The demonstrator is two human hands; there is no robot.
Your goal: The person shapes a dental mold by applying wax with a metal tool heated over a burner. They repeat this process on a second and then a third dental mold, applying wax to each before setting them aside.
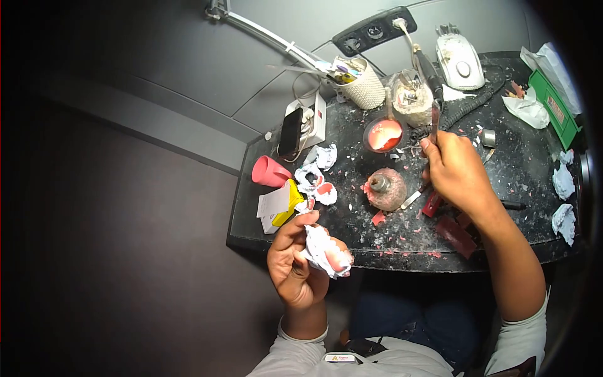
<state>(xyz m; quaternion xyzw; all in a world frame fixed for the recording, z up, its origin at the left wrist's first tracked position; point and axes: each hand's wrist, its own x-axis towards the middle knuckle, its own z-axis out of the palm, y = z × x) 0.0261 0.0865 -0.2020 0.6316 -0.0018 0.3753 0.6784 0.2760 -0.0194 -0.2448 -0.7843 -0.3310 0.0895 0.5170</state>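
My left hand (298, 257) is closed round a white lump with a pink patch (330, 254), held in front of the table's near edge. My right hand (455, 163) grips a thin tool with a dark handle (434, 119), raised over the table near its middle. Left of that hand lies a round dish of pink and red material (384, 134). A squat round burner with a metal neck (386, 190) stands below the dish. Red sheets (455, 235) lie under and beside my right forearm. What the tool's lower end touches is hard to make out.
On the black table (358, 239) are a pink cup (270, 171), yellow box (290, 204), white lumps (325, 157), phone (290, 132), woven pen holder (364, 88), tool jar (411, 100), white device (460, 63) and green box (556, 110). A lamp arm (270, 36) crosses the wall.
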